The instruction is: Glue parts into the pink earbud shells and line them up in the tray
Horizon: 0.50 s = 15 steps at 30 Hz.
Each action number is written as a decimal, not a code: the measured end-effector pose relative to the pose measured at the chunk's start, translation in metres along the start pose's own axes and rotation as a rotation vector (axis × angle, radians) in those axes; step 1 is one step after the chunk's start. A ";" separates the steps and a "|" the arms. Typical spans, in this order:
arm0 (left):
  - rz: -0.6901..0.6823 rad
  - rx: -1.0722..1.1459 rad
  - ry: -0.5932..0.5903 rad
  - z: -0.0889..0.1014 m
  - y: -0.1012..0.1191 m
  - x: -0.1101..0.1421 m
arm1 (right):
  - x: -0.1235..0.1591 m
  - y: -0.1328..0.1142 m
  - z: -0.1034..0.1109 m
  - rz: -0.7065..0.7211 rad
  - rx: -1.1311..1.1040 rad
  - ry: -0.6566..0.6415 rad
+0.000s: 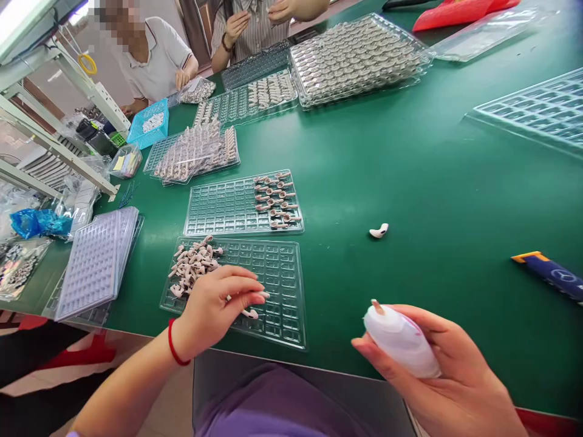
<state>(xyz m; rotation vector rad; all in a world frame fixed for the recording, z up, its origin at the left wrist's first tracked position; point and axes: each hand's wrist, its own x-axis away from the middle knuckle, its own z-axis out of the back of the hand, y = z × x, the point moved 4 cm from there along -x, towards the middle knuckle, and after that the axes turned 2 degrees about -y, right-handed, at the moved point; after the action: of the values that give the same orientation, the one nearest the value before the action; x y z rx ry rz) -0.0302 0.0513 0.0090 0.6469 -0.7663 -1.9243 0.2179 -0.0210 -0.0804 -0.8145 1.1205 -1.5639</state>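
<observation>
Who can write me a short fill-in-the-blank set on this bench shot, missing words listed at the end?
1. The wristband on the arm of the left hand is ____.
2. The rounded object in the right hand is mostly ____.
3. The lone piece lies directly on the tabletop, which is ____.
4. The pile of loose pieces sits at the ____ end of the nearest tray, as pictured.

Missing words: red; white; green; left.

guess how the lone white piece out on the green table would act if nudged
The white piece would probably swivel or rock rather than roll straight, given its rounded, bent shape. It looks smooth, so it may slide on the flat green table. Being small, it is likely light.
</observation>
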 end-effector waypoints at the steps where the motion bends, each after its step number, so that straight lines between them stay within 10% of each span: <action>1: -0.034 0.012 0.055 -0.002 0.003 0.009 | 0.003 0.000 -0.003 0.008 -0.020 -0.035; 8: -0.126 -0.098 0.265 -0.022 0.015 0.066 | 0.024 -0.020 -0.037 0.025 -0.040 -0.456; 15: -0.256 -0.392 0.308 -0.037 0.006 0.096 | 0.026 -0.025 -0.038 0.004 -0.022 -0.387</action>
<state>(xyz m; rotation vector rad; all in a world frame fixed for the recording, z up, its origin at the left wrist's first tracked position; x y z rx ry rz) -0.0420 -0.0462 -0.0231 0.7959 -0.1094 -2.0614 0.1678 -0.0348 -0.0705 -1.0748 0.8564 -1.3189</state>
